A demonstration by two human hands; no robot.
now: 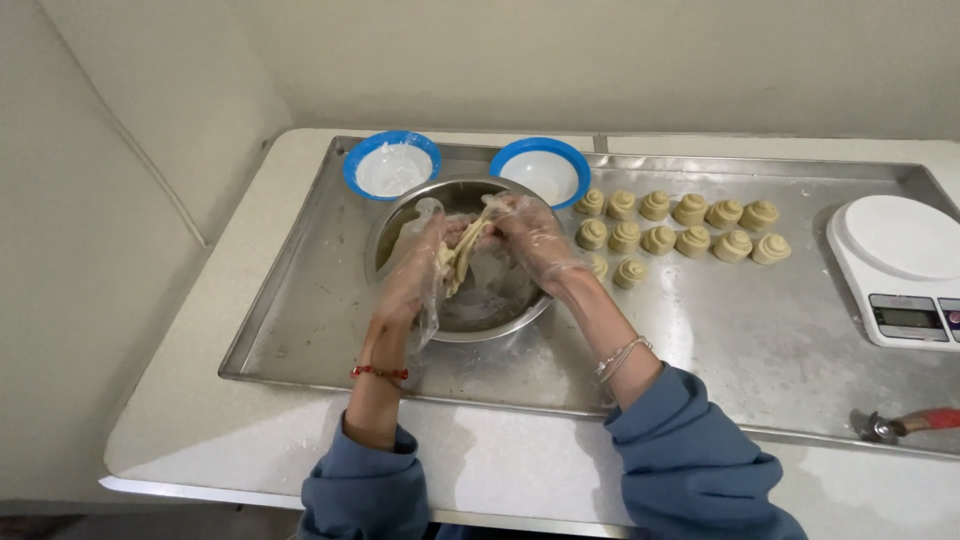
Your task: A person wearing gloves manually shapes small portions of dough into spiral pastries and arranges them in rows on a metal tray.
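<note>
Both my hands wear thin clear plastic gloves and work over a round steel bowl [500, 325] on a large metal tray [300, 300]. My left hand [415, 270] and my right hand [530, 235] each grip an end of a pale yellow piece of dough [462, 255], stretched between them above the bowl. A red bead bracelet is on my left wrist, a silver one on my right.
Two blue-rimmed bowls stand behind the steel bowl: one with white flour [391, 165], one white inside [541, 172]. Several coiled dough pieces [680, 230] lie in rows to the right. A white kitchen scale [900, 265] and a red-handled tool [915, 422] sit at the right edge.
</note>
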